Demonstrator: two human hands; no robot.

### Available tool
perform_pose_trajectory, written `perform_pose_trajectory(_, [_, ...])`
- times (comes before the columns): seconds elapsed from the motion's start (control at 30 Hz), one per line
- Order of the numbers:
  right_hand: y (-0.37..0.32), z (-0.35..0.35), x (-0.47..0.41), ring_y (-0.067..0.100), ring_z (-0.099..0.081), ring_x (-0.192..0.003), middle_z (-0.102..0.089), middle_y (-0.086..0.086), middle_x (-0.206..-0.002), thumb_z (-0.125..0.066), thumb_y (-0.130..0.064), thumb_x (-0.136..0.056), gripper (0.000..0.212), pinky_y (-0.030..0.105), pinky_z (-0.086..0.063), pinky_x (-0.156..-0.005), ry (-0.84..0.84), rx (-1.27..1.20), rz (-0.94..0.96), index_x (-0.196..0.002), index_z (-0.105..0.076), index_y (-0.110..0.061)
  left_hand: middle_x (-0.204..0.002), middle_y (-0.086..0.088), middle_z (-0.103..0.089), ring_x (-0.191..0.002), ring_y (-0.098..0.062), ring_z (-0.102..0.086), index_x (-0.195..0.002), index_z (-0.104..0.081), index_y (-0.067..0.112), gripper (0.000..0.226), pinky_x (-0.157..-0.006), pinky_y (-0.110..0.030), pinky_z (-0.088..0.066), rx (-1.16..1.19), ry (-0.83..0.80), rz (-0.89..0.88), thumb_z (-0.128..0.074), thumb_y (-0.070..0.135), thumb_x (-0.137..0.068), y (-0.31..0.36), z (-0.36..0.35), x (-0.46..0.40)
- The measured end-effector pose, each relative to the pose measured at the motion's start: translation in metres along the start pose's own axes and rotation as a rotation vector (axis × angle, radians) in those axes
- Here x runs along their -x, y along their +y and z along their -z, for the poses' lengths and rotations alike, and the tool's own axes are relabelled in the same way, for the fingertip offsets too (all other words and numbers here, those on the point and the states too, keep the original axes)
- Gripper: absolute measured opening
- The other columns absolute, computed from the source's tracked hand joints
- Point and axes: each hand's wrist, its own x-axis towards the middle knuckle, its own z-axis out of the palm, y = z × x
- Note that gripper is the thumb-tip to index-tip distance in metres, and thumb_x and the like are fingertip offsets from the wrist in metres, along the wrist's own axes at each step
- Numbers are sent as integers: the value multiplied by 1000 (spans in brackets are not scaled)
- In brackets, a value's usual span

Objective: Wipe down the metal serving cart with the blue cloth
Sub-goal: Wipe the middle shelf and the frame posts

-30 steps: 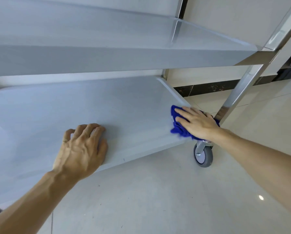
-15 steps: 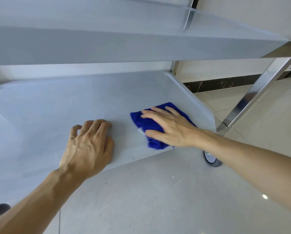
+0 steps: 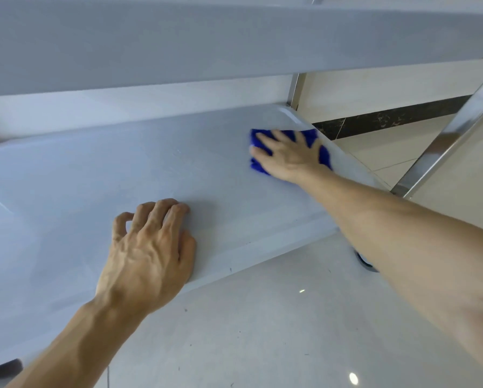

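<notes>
A blue cloth [image 3: 323, 155] lies flattened on the lower shelf [image 3: 122, 175] of a metal serving cart, near that shelf's far right corner and just inside its raised right rim. The right hand [image 3: 288, 158] presses it down with fingers spread and straight, covering most of it so that only the blue edges show around the palm; the picture is blurred here, and how the cloth is folded cannot be told. It looks soft and light, likely to bunch or slip out under a sideways stroke, so it seems best handled just as shown, pinned flat beneath the whole palm rather than pinched at one edge.

Nearer the camera on the same shelf, well apart from the cloth, the left hand [image 3: 148, 253] rests on the front lip, its fingers bent with the tips on the metal, holding nothing, and appears to brace the cart. The shelf looks smooth, stiff and slick, and the cart stands on a caster [image 3: 365, 260] partly hidden behind the right forearm, so it could roll under a push. An upper shelf [image 3: 178, 49] spans the top, and a shiny upright post [image 3: 458, 127] rises past the lower shelf's right end above a pale tiled floor [image 3: 262, 331].
</notes>
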Motion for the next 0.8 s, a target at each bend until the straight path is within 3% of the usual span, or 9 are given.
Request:
perform_pose_trajectory(0.17, [-46,-14,52,30,-12,-152,-17,-21,-164,-24,-73,-92,59,65,-2,-117,26,5,402,-148,-25,-56,-131,0,-57,-118,-25,-49,-126,-57,16,44,-102,-49,-35,34,-10,25,-40,29,-87,1,1,0])
perform_pose_trajectory(0.3, [-8,-5,92,21,-11,-154,-20,-20,-164,-25,-68,-93,61,51,-7,-121,34,11,628,-152,-23,-49,-142,-4,-49,-126,-27,-45,-133,-52,16,52,-111,-49,-28,62,-26,64,-39,34,-87,0,1,1])
perform_pose_trajectory(0.4, [42,3,96,9,-14,-152,-29,-23,-159,-25,-72,-88,68,42,-12,-122,43,-50,526,-149,-28,-44,-149,-4,-45,-134,-26,-39,-134,-52,21,52,-114,-50,-24,77,-41,84,-38,38,-87,1,1,1])
perform_pose_trajectory(0.57, [95,12,26,15,-25,-147,-37,-18,-154,-29,-67,-91,56,52,-21,-117,123,-33,138,-141,-39,-43,-139,-1,-55,-133,-27,-44,-130,-58,18,51,-112,-53,-30,46,-37,58,-36,36,-87,-1,-3,0])
perform_pose_trajectory(0.7, [72,9,-34,30,-28,-142,-34,-3,-153,-23,-65,-92,57,59,-19,-114,95,-15,-152,-137,-44,-38,-135,1,-60,-129,-26,-50,-126,-61,16,50,-108,-55,-35,30,-10,38,-38,35,-86,-3,-5,-1])
perform_pose_trajectory(0.8, [15,1,-51,35,-24,-143,-34,5,-152,-20,-63,-92,59,64,-10,-113,76,-2,-141,-136,-43,-31,-135,1,-62,-129,-27,-53,-125,-63,16,52,-106,-58,-37,28,-5,29,-38,36,-85,-4,-5,-4])
